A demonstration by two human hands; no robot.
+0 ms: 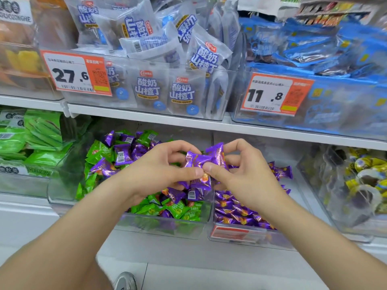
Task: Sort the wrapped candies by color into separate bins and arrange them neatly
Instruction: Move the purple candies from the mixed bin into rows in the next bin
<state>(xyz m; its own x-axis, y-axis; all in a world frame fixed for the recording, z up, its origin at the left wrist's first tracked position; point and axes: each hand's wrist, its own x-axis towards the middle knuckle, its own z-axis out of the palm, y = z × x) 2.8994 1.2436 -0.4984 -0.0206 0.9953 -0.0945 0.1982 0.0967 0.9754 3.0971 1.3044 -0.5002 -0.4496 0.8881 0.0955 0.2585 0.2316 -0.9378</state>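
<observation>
At frame centre our left hand (pixel 159 171) and right hand (pixel 243 176) meet with the thumbs nearly touching. The fingers of both are curled, and both pinch a small bunch of purple candies (pixel 199 161) between thumb and fingers. We hold the bunch over the seam between two clear bins. The mixed bin (pixel 161 230), lower centre, has green candies (pixel 178 210) jumbled with purple ones. The purple bin (pixel 236 239), just right of it, shows only purple wrappers. Higher up hang a 27.6 tag (pixel 75 74) and an 11.8 tag (pixel 274 95).
</observation>
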